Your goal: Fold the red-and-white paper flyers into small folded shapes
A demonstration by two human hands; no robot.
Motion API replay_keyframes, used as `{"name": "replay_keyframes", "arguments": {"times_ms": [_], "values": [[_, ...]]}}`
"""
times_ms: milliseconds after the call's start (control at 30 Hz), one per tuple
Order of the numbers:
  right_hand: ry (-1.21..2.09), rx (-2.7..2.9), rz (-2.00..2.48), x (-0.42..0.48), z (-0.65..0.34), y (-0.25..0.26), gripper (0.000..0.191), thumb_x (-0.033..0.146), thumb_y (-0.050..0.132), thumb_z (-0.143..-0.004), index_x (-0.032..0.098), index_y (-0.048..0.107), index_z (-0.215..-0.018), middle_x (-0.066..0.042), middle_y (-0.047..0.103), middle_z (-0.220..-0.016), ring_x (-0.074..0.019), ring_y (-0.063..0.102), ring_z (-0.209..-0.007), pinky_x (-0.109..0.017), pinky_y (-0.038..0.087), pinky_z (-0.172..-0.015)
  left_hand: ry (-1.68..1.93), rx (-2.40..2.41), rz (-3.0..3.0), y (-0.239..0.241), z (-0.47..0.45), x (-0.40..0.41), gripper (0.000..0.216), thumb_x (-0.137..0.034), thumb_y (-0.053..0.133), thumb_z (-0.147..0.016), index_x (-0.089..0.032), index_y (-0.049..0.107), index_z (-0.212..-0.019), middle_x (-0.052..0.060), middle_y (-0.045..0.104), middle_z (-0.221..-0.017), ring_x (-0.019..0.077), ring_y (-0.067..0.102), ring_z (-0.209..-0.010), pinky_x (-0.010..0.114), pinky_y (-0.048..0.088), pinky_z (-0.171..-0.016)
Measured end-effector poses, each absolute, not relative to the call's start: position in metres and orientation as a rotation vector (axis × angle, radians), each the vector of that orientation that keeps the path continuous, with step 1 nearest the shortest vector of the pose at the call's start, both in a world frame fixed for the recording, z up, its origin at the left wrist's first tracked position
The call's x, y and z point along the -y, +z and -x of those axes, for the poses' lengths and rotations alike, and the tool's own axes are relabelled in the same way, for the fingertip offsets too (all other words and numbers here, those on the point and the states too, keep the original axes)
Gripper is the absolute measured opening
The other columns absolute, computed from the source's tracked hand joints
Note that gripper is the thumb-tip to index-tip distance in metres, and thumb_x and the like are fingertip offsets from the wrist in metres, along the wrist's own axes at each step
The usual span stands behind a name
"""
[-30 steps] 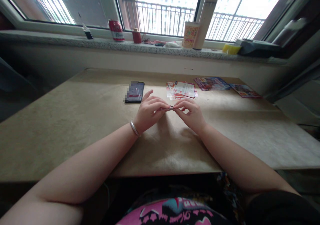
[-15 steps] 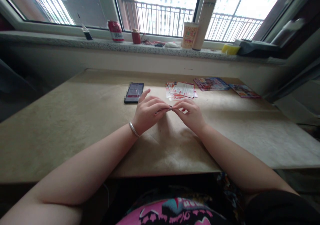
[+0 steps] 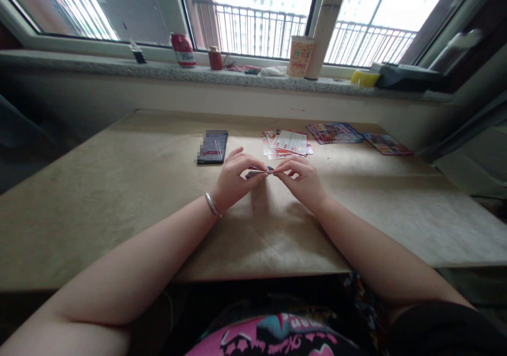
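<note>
My left hand (image 3: 234, 180) and my right hand (image 3: 303, 180) meet just above the middle of the table (image 3: 119, 197). Both pinch a small flat card or packet (image 3: 259, 172) between their fingertips, seen edge-on. A silver bangle sits on my left wrist. A pile of red and white cards (image 3: 288, 143) lies just beyond my right hand. A dark phone (image 3: 213, 147) lies beyond my left hand.
More coloured cards (image 3: 336, 132) and another set (image 3: 387, 143) lie at the far right of the table. On the windowsill (image 3: 119, 68) stand a red can (image 3: 182, 49), a small red jar (image 3: 216, 58), a paper cup (image 3: 300, 55) and a yellow sponge (image 3: 364, 77).
My left fingers have curled in closer round the card, and the card has tilted so more of its face shows. My arms stay where they were.
</note>
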State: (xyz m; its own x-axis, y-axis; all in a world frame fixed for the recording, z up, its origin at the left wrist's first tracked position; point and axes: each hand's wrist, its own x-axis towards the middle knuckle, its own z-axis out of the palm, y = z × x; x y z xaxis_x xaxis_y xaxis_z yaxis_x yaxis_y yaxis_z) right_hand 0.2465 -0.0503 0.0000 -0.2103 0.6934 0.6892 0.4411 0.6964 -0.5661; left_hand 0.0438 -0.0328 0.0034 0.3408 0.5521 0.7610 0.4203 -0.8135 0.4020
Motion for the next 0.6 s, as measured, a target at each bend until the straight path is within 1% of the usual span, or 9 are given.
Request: {"name": "replay_keyframes", "arguments": {"times_ms": [33,67,100,167,233,300,333,400,600], "values": [[0.291,1.853,0.878,0.0508,-0.2462,0.0003,0.010,0.029,0.066,-0.084,0.023,0.068,-0.076,-0.003,0.068,-0.081,-0.0156,0.061,-0.079,-0.027,0.050,-0.058,1.470,-0.879,-2.414,0.0012,-0.0447,0.0326,0.020,-0.033,0.072,-0.079,-0.022,0.063,-0.093,-0.001,0.072,-0.085,0.0158,0.067,-0.081,0.046,0.034,-0.109],[0.286,1.858,0.865,0.0514,-0.2457,0.0007,0.010,0.029,0.066,-0.084,0.024,0.069,-0.076,-0.003,0.068,-0.081,-0.0155,0.061,-0.079,-0.027,0.050,-0.058,1.467,-0.850,-2.362,-0.0009,-0.0456,0.0323,0.032,-0.033,0.074,-0.077,-0.022,0.060,-0.104,0.000,0.072,-0.087,0.0167,0.067,-0.082,0.045,0.036,-0.107],[0.281,1.864,0.853,0.0521,-0.2451,0.0011,0.010,0.029,0.066,-0.084,0.024,0.069,-0.077,-0.003,0.068,-0.081,-0.0154,0.061,-0.079,-0.027,0.050,-0.058,1.456,-0.819,-2.321,-0.0026,-0.0465,0.0322,0.041,-0.033,0.074,-0.077,-0.022,0.056,-0.112,0.001,0.072,-0.087,0.0175,0.068,-0.084,0.044,0.040,-0.103],[0.269,1.877,0.843,0.0534,-0.2439,0.0019,0.009,0.028,0.066,-0.085,0.024,0.069,-0.077,-0.003,0.068,-0.081,-0.0152,0.061,-0.078,-0.028,0.050,-0.059,1.443,-0.804,-2.284,-0.0042,-0.0477,0.0321,0.045,-0.031,0.072,-0.079,-0.022,0.052,-0.118,0.002,0.073,-0.085,0.0180,0.068,-0.086,0.043,0.041,-0.102],[0.255,1.888,0.850,0.0543,-0.2431,0.0025,0.010,0.029,0.066,-0.085,0.024,0.070,-0.077,-0.003,0.069,-0.081,-0.0153,0.061,-0.078,-0.028,0.050,-0.060,1.426,-0.816,-2.327,-0.0030,-0.0478,0.0322,0.031,-0.031,0.070,-0.081,-0.023,0.059,-0.109,0.001,0.072,-0.084,0.0168,0.068,-0.084,0.044,0.036,-0.107],[0.241,1.895,0.861,0.0546,-0.2428,0.0027,0.010,0.029,0.066,-0.085,0.024,0.070,-0.077,-0.003,0.069,-0.081,-0.0155,0.061,-0.079,-0.028,0.050,-0.059,1.396,-0.812,-2.418,-0.0003,-0.0470,0.0323,0.015,-0.033,0.069,-0.082,-0.023,0.065,-0.092,0.000,0.072,-0.084,0.0156,0.067,-0.083,0.045,0.032,-0.110],[0.238,1.898,0.866,0.0546,-0.2428,0.0026,0.010,0.029,0.066,-0.085,0.024,0.070,-0.077,-0.003,0.069,-0.081,-0.0155,0.061,-0.079,-0.028,0.051,-0.059,1.388,-0.801,-2.453,0.0010,-0.0465,0.0323,0.011,-0.034,0.069,-0.082,-0.023,0.067,-0.086,0.000,0.072,-0.084,0.0153,0.066,-0.083,0.045,0.031,-0.111],[0.231,1.900,0.869,0.0544,-0.2427,0.0020,0.009,0.028,0.066,-0.084,0.024,0.069,-0.077,-0.003,0.069,-0.081,-0.0155,0.061,-0.079,-0.027,0.051,-0.059,1.395,-0.771,-2.479,0.0026,-0.0457,0.0318,0.011,-0.034,0.068,-0.083,-0.023,0.069,-0.081,0.000,0.072,-0.085,0.0151,0.066,-0.084,0.044,0.032,-0.110],[0.238,1.914,0.927,0.0539,-0.2418,-0.0007,0.004,0.025,0.066,-0.083,0.025,0.069,-0.081,-0.003,0.069,-0.085,-0.0159,0.061,-0.083,-0.026,0.052,-0.059,1.438,-0.729,-2.409,0.0002,-0.0472,0.0303,0.014,-0.035,0.065,-0.086,-0.023,0.069,-0.079,0.002,0.070,-0.086,0.0157,0.065,-0.087,0.043,0.038,-0.107]]}}
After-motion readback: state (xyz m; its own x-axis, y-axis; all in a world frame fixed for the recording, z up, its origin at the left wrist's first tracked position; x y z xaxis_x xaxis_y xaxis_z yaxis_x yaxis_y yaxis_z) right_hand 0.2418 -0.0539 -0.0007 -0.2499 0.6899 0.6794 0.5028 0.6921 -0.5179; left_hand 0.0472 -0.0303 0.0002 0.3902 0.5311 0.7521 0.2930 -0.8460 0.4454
